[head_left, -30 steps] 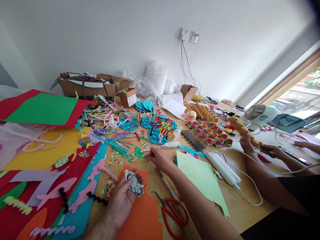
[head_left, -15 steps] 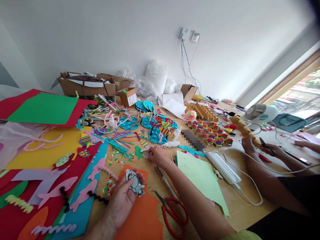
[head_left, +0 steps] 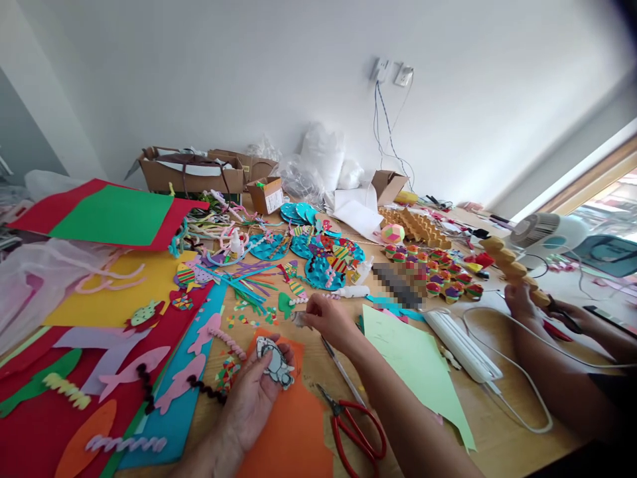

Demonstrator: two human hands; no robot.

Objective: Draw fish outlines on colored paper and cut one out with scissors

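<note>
My left hand (head_left: 253,397) holds a small grey cutout (head_left: 274,362) with black drawn outlines, somewhat turtle-shaped, the thumb pressing on its face. Under it lies an orange sheet (head_left: 291,431). My right hand (head_left: 324,318) reaches farther forward, fingertips pinched on a small grey scrap (head_left: 298,318) close to the table; its exact kind is unclear. Red-handled scissors (head_left: 355,428) and a pen (head_left: 343,372) rest by my right forearm. Just beyond that hand are a green paper fish (head_left: 285,304) and a white glue bottle (head_left: 351,291).
At the right, another person's hands (head_left: 525,302) hold a strip of egg carton (head_left: 505,259) and dark scissors. A white corded device (head_left: 462,345) lies beside a pale green sheet (head_left: 413,362). Coloured sheets with paper fish (head_left: 186,382) cover the left; cardboard boxes (head_left: 192,174) stand behind.
The view has turned slightly left, so everything sits farther right. My right hand has lifted a little, and the grey scrap shows more clearly in its fingers. My left hand keeps the cutout.
</note>
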